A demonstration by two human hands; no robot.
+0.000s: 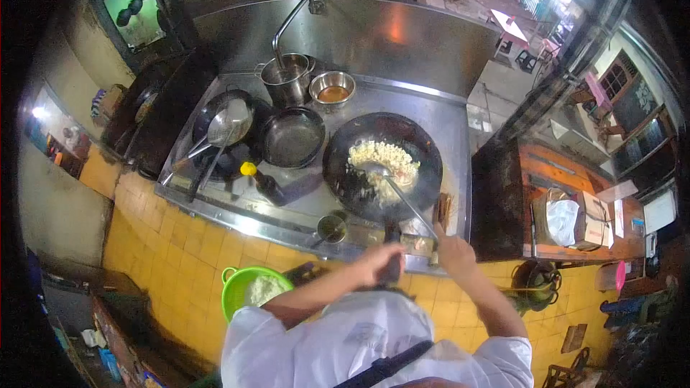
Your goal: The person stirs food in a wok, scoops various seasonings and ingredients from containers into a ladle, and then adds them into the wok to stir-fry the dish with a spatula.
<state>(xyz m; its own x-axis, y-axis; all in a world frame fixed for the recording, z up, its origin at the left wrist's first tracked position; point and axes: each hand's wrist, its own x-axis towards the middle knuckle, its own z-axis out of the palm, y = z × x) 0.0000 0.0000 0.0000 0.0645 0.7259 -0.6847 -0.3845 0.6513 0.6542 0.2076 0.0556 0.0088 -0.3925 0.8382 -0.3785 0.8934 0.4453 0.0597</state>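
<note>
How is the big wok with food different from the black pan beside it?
The wok is wider; the pan is smaller. The wok holds pale food; the pan shows its bare bottom. The left hand grips the wok's handle; no hand touches the pan. Both are round and dark.

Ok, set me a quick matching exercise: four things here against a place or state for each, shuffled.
1. Long-handled metal ladle
2. Round steel bowl
3. Bright green plastic basket
4. Dark yellow-capped bottle

A. Contains brown liquid
B. On the near side of the round black frying pan
C. Gripped by the right hand
D. Contains something white

Pairs: 1-C, 2-A, 3-D, 4-B
</note>
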